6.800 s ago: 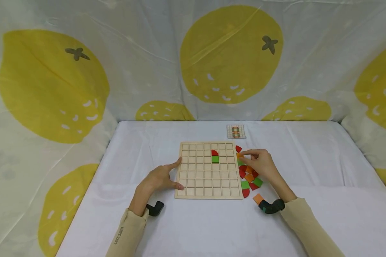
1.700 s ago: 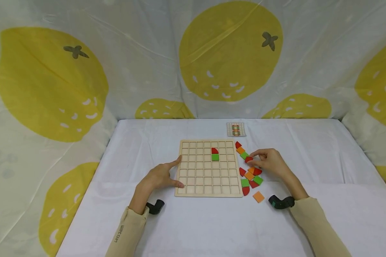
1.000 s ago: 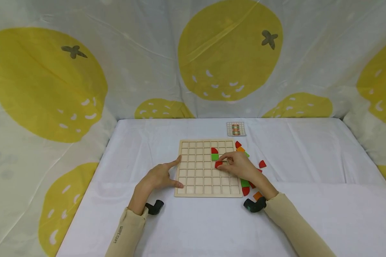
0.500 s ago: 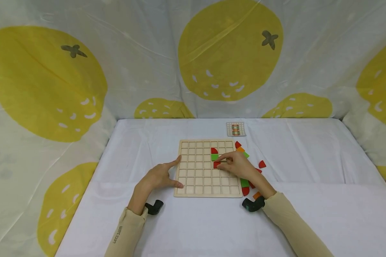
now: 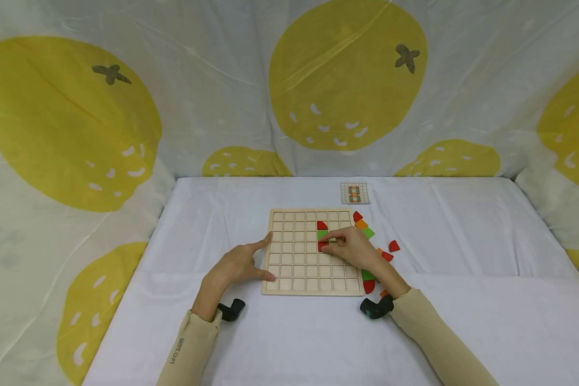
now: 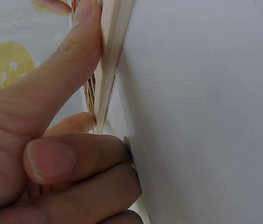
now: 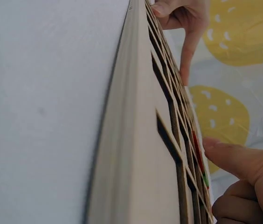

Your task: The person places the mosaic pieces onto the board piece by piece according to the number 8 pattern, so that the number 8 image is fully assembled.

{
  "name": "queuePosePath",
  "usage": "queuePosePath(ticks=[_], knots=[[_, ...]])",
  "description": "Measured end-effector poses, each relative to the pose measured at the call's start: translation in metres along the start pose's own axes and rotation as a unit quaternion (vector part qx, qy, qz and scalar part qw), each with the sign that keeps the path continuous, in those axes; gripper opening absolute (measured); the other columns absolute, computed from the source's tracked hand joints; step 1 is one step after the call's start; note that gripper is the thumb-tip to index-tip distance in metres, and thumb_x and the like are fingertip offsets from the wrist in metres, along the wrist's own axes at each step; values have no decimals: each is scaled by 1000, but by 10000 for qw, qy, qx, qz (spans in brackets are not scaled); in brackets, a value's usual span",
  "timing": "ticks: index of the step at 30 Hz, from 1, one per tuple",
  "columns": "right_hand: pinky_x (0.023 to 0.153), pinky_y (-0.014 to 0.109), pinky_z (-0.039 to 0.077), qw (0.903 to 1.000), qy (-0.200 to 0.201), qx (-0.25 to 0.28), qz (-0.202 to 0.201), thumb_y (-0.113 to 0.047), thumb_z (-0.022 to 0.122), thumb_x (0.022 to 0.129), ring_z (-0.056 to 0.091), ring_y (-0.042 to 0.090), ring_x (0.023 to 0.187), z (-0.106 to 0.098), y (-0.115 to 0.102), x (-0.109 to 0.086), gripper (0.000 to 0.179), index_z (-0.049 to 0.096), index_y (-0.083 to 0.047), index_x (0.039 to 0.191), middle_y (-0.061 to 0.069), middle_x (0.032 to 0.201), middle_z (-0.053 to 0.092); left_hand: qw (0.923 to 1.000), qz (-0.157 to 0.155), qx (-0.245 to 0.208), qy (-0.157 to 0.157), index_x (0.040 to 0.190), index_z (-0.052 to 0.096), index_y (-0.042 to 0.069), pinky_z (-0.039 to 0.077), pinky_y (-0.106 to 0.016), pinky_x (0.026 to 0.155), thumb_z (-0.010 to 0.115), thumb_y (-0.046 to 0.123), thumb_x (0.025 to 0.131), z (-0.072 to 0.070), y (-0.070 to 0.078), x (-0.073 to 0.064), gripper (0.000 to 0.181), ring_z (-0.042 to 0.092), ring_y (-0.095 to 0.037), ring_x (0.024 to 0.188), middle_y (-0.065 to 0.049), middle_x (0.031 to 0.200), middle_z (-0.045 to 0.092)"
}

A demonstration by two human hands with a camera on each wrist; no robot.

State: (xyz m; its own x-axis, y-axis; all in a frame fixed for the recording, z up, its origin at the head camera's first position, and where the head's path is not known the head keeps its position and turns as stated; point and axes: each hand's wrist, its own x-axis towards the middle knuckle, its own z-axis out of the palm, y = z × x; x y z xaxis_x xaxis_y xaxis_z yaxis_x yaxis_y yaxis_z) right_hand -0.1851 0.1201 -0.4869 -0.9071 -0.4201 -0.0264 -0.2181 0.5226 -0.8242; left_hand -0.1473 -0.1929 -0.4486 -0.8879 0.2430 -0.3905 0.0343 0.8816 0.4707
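Note:
A wooden grid board [image 5: 294,271] lies flat on the table. My left hand [image 5: 238,265] is at its left edge, thumb on the front left corner and index finger farther back, both fairly straight. The left wrist view shows the other fingers curled beside the board's rim. My right hand [image 5: 354,247] is over the board, thumb and index finger at a red tile [image 5: 321,246], pinching it at a cell; its full shape is hidden. Directly behind it sits a green square tile [image 5: 322,234], then a red quarter-round tile [image 5: 321,225].
Loose red, orange and green tiles lie along the board's right side, partly under my right forearm. One red quarter-round tile [image 5: 394,246] lies farther right. A small pattern card [image 5: 354,193] is behind the board. Lemon-print cloth [image 5: 251,107] hangs behind the table.
My right hand took a red tile from the loose tiles and carried it left onto the board, then shifted it slightly left. Another red tile now lies farther right. My left hand stayed put.

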Motion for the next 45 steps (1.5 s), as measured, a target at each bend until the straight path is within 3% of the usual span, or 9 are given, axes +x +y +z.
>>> queuePosePath(ticks=[5, 13, 21, 28, 34, 39, 45], knots=[[48, 23, 24, 9996, 73, 168, 206, -24, 80, 93, 28, 12, 48, -15, -1, -6, 23, 80, -14, 113, -4, 59, 29, 10000, 11, 15, -3, 164, 26, 32, 48, -39, 82, 92, 45, 74, -1, 0, 0, 113, 56, -20, 83, -10, 92, 67], [48, 24, 22, 9983, 436, -123, 377, -23, 80, 93, 25, 13, 51, -50, 15, -16, 28, 79, -10, 118, -2, 60, 29, 10000, 7, -4, -31, 165, 25, 33, 48, -39, 82, 91, 46, 74, 0, -1, 0, 113, 54, -20, 80, -7, 84, 64], [48, 24, 26, 9955, 466, -325, 757, -22, 80, 92, 30, 13, 52, -72, 31, -22, 28, 78, -12, 118, -3, 61, 30, 10000, 12, -19, -8, 164, 26, 33, 47, -39, 81, 91, 46, 73, 0, -1, 0, 113, 52, -19, 79, -8, 85, 64], [46, 24, 24, 9901, 905, -184, 1056, -24, 80, 92, 30, 14, 46, -72, 39, -21, 30, 78, -10, 119, -3, 58, 31, 10000, 10, -43, -42, 165, 25, 33, 48, -41, 84, 92, 45, 74, 0, -1, 0, 113, 54, -20, 80, -8, 84, 64], [46, 25, 25, 9811, 1322, -405, 1350, -28, 80, 92, 32, 15, 46, -60, 43, -16, 37, 75, -7, 122, -2, 57, 34, 10000, 7, -2, -25, 164, 25, 34, 47, -39, 82, 91, 45, 74, -1, 0, -1, 113, 53, -19, 78, -7, 81, 62], [45, 25, 27, 9771, 1546, -595, 1339, -28, 83, 89, 35, 16, 45, -53, 41, -14, 39, 76, -5, 120, -1, 57, 37, 10000, 43, -12, -14, 164, 25, 34, 48, -40, 83, 91, 45, 74, -1, -1, -1, 112, 54, -20, 81, -7, 86, 64], [46, 26, 29, 9766, 1437, -731, 1425, -19, 78, 91, 40, 17, 46, -56, 36, -16, 31, 77, -3, 117, 1, 59, 39, 10000, 58, -14, -13, 164, 25, 34, 50, -42, 85, 91, 47, 74, 0, -1, -1, 112, 57, -20, 87, -12, 98, 68]])
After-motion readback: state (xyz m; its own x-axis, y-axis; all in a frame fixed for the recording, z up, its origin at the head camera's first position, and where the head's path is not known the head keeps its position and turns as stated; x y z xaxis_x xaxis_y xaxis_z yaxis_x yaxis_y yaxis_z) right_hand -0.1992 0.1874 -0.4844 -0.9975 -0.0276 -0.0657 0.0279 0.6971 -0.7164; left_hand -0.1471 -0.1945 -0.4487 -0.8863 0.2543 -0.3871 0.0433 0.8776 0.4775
